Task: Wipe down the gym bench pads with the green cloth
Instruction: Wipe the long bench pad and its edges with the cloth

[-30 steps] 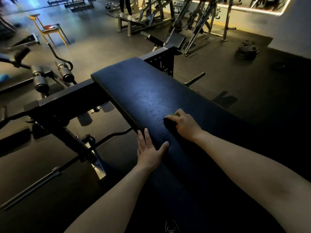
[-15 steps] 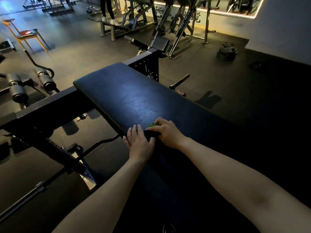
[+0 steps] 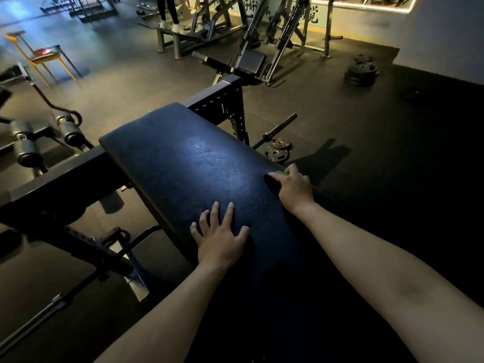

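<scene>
A long dark padded bench pad [image 3: 183,163] runs from the lower middle up to the centre of the head view. My left hand [image 3: 220,237] lies flat on the pad near its left edge, fingers spread. My right hand [image 3: 294,189] is at the pad's right edge, fingers curled over the green cloth [image 3: 283,173]. Only a small green sliver of the cloth shows past my fingers; the rest is hidden under the hand.
The black steel frame [image 3: 78,176] crosses under the pad on the left and rises behind it. Roller pads [image 3: 70,132] stand far left. A bar with weight plates [image 3: 277,150] lies on the floor right of the pad. Machines, a chair [image 3: 44,56] and a standing person's legs [image 3: 170,11] are farther back.
My right hand has slid the cloth across the pad from its left side to its right edge. My left hand moved from the pad's edge onto its top and spread its fingers.
</scene>
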Demonstrator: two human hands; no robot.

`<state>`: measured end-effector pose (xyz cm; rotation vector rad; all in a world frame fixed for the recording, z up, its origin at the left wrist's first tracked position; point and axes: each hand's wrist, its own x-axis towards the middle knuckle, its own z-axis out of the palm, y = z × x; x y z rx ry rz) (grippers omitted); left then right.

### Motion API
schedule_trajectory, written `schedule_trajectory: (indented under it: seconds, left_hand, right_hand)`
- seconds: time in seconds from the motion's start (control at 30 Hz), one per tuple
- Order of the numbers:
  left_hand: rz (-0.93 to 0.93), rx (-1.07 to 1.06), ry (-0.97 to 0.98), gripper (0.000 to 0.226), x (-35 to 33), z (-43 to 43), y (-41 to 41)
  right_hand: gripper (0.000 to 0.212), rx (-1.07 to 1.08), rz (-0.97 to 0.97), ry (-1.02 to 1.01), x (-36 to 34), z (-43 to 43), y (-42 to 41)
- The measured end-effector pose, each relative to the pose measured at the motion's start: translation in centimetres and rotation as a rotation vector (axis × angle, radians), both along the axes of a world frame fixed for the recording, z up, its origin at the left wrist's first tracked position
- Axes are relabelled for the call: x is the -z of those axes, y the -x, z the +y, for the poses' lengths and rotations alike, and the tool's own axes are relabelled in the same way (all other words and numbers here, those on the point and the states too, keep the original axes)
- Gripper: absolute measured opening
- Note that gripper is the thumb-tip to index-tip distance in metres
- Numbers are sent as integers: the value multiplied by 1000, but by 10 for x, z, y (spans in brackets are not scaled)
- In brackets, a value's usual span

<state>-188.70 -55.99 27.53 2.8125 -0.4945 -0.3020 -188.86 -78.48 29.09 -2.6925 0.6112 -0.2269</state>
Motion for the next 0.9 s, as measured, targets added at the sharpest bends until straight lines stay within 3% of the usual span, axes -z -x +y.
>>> schedule_trajectory:
  seconds: [0.1, 0.17, 0.27, 0.4, 0.53, 0.7, 0.77, 0.9]
  left_hand:
    - [25, -32, 6, 72, -3, -4, -2]
    - [11, -39, -2, 70, -8, -10, -8]
    - [-35, -17, -6, 65, -15, -26, -20]
    - [40, 76, 12, 70, -15, -47, -25]
    - [4, 95, -16, 68, -8, -50, -26]
    - [-30, 92, -72, 69, -3, -53, -23]
    - [-37, 90, -93, 70, -2, -54, -24]
    - [-33, 104, -110, 70, -3, -54, -25]
  right_hand:
    - [44, 62, -39, -116, -2, 12, -9]
    - [45, -141, -59, -200, 2, 35, -12]
    - [51, -403, 45, -115, 6, 55, -13]
    - [52, -309, 99, 40, 3, 11, -20]
    - [48, -146, 55, 46, 5, -34, -26]
    - [46, 282, 61, -179, 22, -66, -37]
    - [53, 255, 35, -224, 18, -55, -50]
    - [49, -81, 27, -265, 10, -2, -83]
